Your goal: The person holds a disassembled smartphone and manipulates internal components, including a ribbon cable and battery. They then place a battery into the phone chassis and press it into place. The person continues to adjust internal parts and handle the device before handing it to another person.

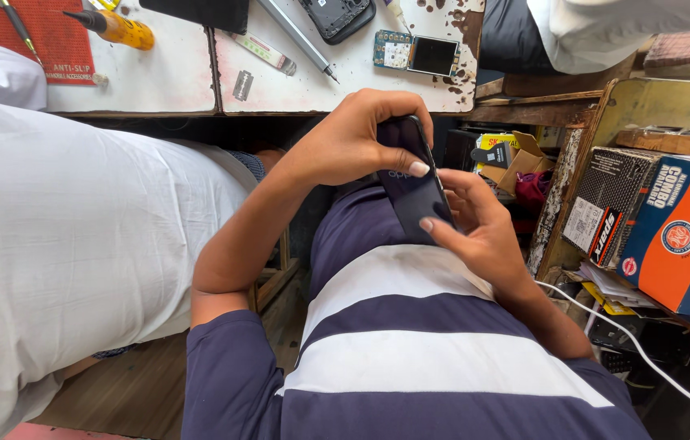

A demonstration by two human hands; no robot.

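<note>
A person in a navy and white striped shirt is sitting and looking down at their own lap, holding a slim dark blue smartphone (414,191) with its glossy back facing up. Much is hidden: the phone's screen side is turned away, its upper end is covered by the left hand's fingers, and its lower edge is sitting behind the right hand's thumb.

The left hand (357,138) is curling over the top half of the phone from the left, thumb pressing flat on the back. The right hand (479,220) is cupping the phone from below and from the right, thumb tip lying against its lower back. Both hands are closing on the phone, close together, above the lap and just below the bench edge.

The worn white bench (174,77) is running along the top and is cut off by the frame. On it are lying a small green circuit board with a dark square display (417,54), a grey metal pen-like tool (296,37), a yellow-handled screwdriver (117,28) and a black phone shell (337,16), partly cropped. A second person's white-clothed body (60,244) is filling the left side. An orange and blue cardboard box (675,236) is standing on a shelf at right, and a white cable (638,346) is trailing beneath it.
</note>
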